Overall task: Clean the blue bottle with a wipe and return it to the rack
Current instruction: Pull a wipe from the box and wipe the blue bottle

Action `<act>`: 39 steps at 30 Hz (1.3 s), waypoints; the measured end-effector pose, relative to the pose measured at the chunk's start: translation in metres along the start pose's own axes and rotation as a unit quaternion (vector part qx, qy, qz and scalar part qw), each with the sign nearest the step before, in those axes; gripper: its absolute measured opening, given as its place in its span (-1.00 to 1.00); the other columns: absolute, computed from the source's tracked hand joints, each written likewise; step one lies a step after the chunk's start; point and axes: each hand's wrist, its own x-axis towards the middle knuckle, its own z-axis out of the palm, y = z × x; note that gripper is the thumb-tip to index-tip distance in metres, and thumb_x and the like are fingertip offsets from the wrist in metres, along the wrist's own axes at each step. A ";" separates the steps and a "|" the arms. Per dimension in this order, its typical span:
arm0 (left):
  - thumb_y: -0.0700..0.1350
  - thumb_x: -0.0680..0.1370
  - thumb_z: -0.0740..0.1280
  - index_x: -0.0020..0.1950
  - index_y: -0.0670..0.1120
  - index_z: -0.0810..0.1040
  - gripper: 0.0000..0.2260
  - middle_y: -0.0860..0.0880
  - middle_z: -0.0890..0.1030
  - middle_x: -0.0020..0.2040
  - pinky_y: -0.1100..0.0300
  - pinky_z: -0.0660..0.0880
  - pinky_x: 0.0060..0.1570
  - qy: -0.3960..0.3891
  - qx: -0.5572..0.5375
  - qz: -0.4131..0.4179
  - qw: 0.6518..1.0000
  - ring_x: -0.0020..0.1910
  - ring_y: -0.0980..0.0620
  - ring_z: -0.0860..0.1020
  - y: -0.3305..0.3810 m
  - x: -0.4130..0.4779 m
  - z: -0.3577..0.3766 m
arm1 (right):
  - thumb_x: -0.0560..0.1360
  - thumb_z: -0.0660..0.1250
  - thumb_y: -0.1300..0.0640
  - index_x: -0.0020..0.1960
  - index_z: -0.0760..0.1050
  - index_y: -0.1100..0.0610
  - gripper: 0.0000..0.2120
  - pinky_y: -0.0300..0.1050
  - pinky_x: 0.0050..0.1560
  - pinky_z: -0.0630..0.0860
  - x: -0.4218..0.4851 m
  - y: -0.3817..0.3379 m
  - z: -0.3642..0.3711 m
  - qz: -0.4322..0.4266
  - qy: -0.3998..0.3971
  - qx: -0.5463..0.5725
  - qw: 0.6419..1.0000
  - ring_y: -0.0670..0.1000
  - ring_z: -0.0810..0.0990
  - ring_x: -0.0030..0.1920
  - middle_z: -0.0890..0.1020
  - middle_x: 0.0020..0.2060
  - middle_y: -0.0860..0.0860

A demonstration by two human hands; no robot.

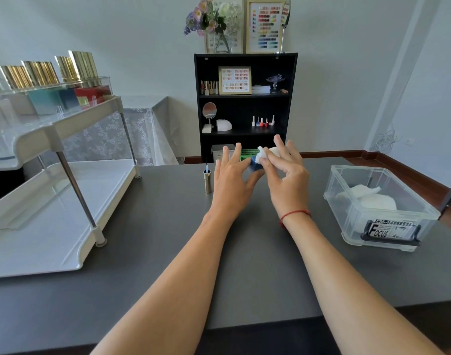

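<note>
A black bookshelf (245,103) stands against a pale wall (347,73) behind the grey table (152,252).

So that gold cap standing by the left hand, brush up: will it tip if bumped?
Probably. The gold cap is tall and narrow, standing on a small base on the table. Its round body would likely roll once down, and the brush looks wet with blue polish.

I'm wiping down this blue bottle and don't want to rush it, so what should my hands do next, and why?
Probably keep rubbing the wipe over the blue bottle while turning it. The left hand holds the bottle, the right hand presses the wipe on it, and the gold cap with its brush stands apart on the table.
</note>
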 end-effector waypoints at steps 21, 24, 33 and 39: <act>0.07 0.53 0.32 0.13 0.00 0.59 -0.76 -0.04 0.25 0.51 -0.11 -0.14 0.47 -0.020 0.005 -0.001 1.000 0.55 -0.07 -0.02 -0.004 -0.002 0.001 | 0.55 0.27 0.21 0.13 0.58 0.25 -0.78 -0.06 0.32 0.42 0.001 0.002 0.000 0.012 0.034 -0.013 0.999 0.05 0.45 0.30 0.58 0.19 0.10; 0.08 0.53 0.31 0.17 -0.05 0.58 -0.70 -0.03 0.25 0.51 -0.10 -0.15 0.47 -0.013 0.005 -0.020 1.000 0.55 -0.05 -0.03 -0.005 0.000 0.001 | 0.54 0.28 0.18 0.13 0.58 0.23 -0.79 -0.10 0.34 0.38 0.001 -0.001 -0.006 0.066 0.069 0.034 0.995 0.02 0.46 0.30 0.57 0.21 0.07; 0.08 0.53 0.31 0.18 -0.01 0.59 -0.71 -0.05 0.27 0.50 -0.07 -0.16 0.47 -0.005 -0.013 -0.006 1.000 0.55 -0.04 0.00 -0.007 0.000 0.001 | 0.51 0.35 0.07 0.18 0.59 0.16 -0.71 -0.14 0.40 0.21 0.000 -0.001 -0.006 0.111 -0.022 0.066 0.991 -0.05 0.24 0.47 0.37 0.43 -0.01; -0.02 0.54 0.32 0.24 0.01 0.56 -0.72 -0.07 0.26 0.50 -0.02 -0.12 0.48 -0.016 -0.050 0.020 0.998 0.55 -0.04 -0.02 -0.003 -0.004 -0.001 | 0.48 0.37 0.00 0.24 0.55 0.10 -0.64 0.07 0.48 0.20 -0.001 -0.003 -0.005 0.138 -0.074 0.094 0.983 -0.03 0.20 0.49 0.34 0.45 -0.01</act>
